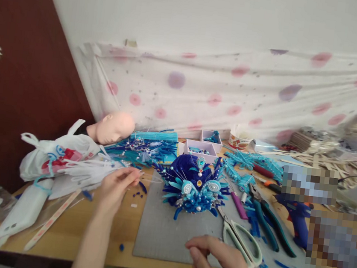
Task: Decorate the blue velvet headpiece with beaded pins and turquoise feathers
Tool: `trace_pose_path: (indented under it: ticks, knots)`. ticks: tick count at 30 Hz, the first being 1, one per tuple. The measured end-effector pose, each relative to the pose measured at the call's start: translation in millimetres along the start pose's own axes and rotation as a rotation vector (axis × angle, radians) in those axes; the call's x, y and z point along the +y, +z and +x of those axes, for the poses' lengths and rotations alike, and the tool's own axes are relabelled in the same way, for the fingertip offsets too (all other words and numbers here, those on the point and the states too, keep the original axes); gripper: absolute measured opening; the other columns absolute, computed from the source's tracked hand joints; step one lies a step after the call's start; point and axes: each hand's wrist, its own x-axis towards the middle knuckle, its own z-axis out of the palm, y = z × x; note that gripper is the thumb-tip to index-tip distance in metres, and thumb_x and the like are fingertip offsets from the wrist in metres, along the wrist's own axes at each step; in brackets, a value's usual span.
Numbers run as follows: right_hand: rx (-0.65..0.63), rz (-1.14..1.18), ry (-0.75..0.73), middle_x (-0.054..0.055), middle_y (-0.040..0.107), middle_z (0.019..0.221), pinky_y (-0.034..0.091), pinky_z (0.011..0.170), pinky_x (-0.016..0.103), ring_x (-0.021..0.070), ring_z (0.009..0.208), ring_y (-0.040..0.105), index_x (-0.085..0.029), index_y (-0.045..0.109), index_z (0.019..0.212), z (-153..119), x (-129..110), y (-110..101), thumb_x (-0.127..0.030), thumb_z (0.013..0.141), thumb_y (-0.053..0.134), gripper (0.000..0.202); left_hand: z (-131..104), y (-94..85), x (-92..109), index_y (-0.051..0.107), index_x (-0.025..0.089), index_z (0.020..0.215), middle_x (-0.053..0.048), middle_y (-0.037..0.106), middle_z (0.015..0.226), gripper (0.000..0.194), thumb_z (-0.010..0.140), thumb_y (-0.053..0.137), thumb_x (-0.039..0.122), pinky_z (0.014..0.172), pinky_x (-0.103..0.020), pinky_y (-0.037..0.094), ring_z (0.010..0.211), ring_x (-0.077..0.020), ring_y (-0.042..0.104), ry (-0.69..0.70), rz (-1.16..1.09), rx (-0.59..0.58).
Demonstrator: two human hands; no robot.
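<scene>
My left hand (120, 184) is raised over the table left of the blue headpiece, thumb and fingertips pinched together. Faint pale lines run right from the fingertips, but what the pinch holds is too thin to make out. The headpiece (197, 196), of dark and light blue fuzzy pieces with pearls and gems, sits on a grey cutting mat (156, 239). In front of it hovers my right hand (219, 259), loosely curled, with a gap between thumb and index finger and nothing visible in it. Pale green-handled scissors (240, 240) lie just beyond that hand.
Pliers (265, 221), a purple tool (239, 205) and a blue glue gun (296, 216) lie to the right. Behind stand small white boxes (200, 149) and bundled blue stems (155, 136). At left are a mannequin head (114, 129), a plastic bag (56, 154) and a white phone-like object (23, 211).
</scene>
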Motion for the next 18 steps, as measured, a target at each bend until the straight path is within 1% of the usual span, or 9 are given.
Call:
trace_pose_path:
  ticks: [2,4,5,7,8,10,12,14,18]
  knots:
    - [0.108,0.019,-0.076,0.002,0.071,0.074,0.049,0.065,0.022,0.0144,0.065,0.066,-0.023,0.071,0.100,10,-15,1,-0.030,0.098,0.055,0.017,-18,-10.9,16,0.075,0.016,0.064,0.001,0.072,0.059,0.048,0.034,0.098,0.046,0.052,-0.015,0.050,0.052,-0.0069,0.062,-0.039,0.002,0.014]
    - [0.121,0.073,-0.067,0.005,0.072,0.087,0.050,0.071,0.024,0.0168,0.077,0.067,-0.023,0.070,0.107,25,-29,9,-0.034,0.098,0.055,0.021,-40,-16.4,26,0.075,0.015,0.060,0.000,0.071,0.054,0.043,0.035,0.099,0.042,0.045,-0.014,0.046,0.046,-0.0065,0.059,-0.082,0.026,0.003]
    - [0.068,0.126,-0.013,0.006,0.072,0.090,0.050,0.070,0.025,0.0174,0.078,0.066,-0.022,0.070,0.109,33,-33,14,-0.038,0.100,0.051,0.027,-50,-17.0,29,0.075,0.015,0.059,-0.001,0.071,0.054,0.041,0.036,0.099,0.039,0.044,-0.014,0.047,0.046,-0.0071,0.059,-0.107,0.040,-0.014]
    - [-0.131,0.314,0.140,0.005,0.067,0.078,0.045,0.057,0.024,0.0142,0.062,0.059,-0.018,0.071,0.104,47,-36,27,-0.051,0.102,0.040,0.046,-66,-15.4,28,0.075,0.015,0.058,-0.001,0.070,0.055,0.033,0.044,0.098,0.035,0.044,-0.015,0.047,0.046,-0.0077,0.059,-0.147,0.075,-0.087]
    - [-0.257,0.444,0.224,0.003,0.062,0.069,0.041,0.050,0.023,0.0120,0.054,0.053,-0.016,0.071,0.099,52,-34,33,-0.059,0.101,0.036,0.055,-71,-14.1,26,0.076,0.016,0.059,-0.001,0.070,0.056,0.028,0.049,0.096,0.032,0.046,-0.015,0.048,0.047,-0.0078,0.060,-0.155,0.094,-0.133]
    - [-0.448,0.704,0.381,-0.004,0.047,0.057,0.028,0.041,0.020,0.0075,0.044,0.035,-0.014,0.071,0.092,56,-27,43,-0.071,0.094,0.040,0.065,-76,-11.6,20,0.077,0.018,0.063,0.000,0.071,0.059,0.018,0.060,0.092,0.028,0.049,-0.014,0.050,0.049,-0.0073,0.062,-0.151,0.130,-0.209]
    - [-0.520,0.911,0.508,-0.009,0.033,0.055,0.017,0.038,0.019,0.0050,0.044,0.021,-0.013,0.068,0.087,55,-18,47,-0.075,0.086,0.052,0.065,-76,-10.0,13,0.078,0.020,0.067,0.001,0.072,0.063,0.012,0.066,0.088,0.025,0.052,-0.013,0.051,0.052,-0.0070,0.063,-0.140,0.153,-0.243]
    - [-0.544,1.055,0.616,-0.012,0.024,0.054,0.010,0.038,0.018,0.0043,0.044,0.012,-0.013,0.064,0.082,50,-9,47,-0.075,0.081,0.062,0.061,-71,-9.1,8,0.078,0.020,0.069,0.002,0.072,0.065,0.009,0.069,0.086,0.024,0.053,-0.013,0.051,0.053,-0.0066,0.063,-0.140,0.165,-0.264]
    - [-0.642,1.307,0.758,-0.013,0.023,0.052,0.002,0.036,0.016,0.0028,0.042,0.006,-0.019,0.045,0.071,42,6,47,-0.069,0.080,0.068,0.056,-62,-6.4,3,0.078,0.020,0.070,0.002,0.071,0.065,0.008,0.071,0.085,0.023,0.053,-0.013,0.051,0.053,-0.0065,0.063,-0.141,0.191,-0.301]
